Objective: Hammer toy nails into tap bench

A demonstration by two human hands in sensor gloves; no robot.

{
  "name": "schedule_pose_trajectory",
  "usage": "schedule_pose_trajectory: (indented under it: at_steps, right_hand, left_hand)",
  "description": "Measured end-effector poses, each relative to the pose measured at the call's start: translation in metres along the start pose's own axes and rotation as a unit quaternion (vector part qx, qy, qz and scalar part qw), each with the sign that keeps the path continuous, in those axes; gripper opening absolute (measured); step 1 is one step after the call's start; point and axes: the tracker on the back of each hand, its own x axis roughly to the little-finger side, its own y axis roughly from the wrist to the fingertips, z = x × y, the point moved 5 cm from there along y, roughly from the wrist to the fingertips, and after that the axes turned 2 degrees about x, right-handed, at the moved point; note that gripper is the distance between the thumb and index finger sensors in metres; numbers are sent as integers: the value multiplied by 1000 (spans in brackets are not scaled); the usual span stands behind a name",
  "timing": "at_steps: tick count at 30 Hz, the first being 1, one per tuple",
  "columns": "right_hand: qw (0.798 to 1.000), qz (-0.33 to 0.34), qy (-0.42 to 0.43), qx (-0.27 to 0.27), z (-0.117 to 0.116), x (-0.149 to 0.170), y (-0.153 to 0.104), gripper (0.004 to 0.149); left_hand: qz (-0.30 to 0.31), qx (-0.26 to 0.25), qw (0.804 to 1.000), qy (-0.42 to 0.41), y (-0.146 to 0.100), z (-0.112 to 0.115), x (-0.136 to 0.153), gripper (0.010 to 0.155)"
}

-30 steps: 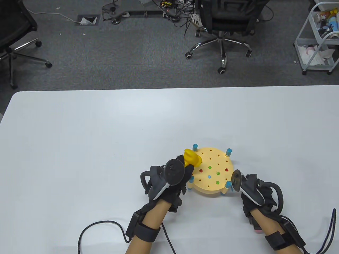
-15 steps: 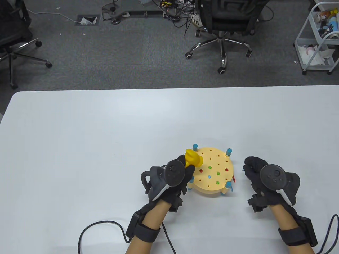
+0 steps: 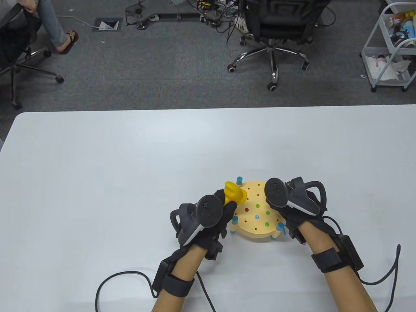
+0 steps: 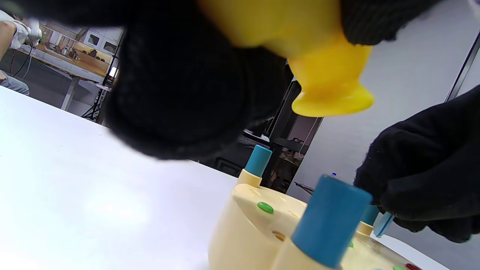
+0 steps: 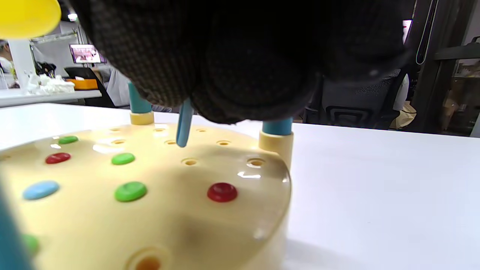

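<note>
Right wrist view: right hand [image 5: 232, 56] pinches blue nail [image 5: 184, 123], tip hovering over empty hole in tap bench [image 5: 157, 210], lower centre of table view. Left hand [image 3: 208, 221] clenches yellow hammer [image 3: 234, 193]. Risk: nail tilts, misses hole; strike catches fingers.

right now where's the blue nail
The blue nail is pinched in the right hand, tip down over the far holes of the tap bench, seen in the right wrist view.

Both hands wear black knitted sensor gloves, the left hand [image 3: 217, 224] and right hand [image 3: 297, 216] each carrying a dark grey ringed tracker; black wrist straps hold small boxes trailing black cables.
</note>
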Motion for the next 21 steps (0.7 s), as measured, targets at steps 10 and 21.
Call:
schedule_pose_trajectory:
  at_steps: [10,21]
  right_hand:
    - [999,-10,-21,-39,-10,-6,11,39]
    - [998,-3,-54,-27,-15,-15,12,39]
  left_hand:
    - [3,6,1000,8,0,1,-2,66]
    - [6,10,1000,16,0,2,-5,66]
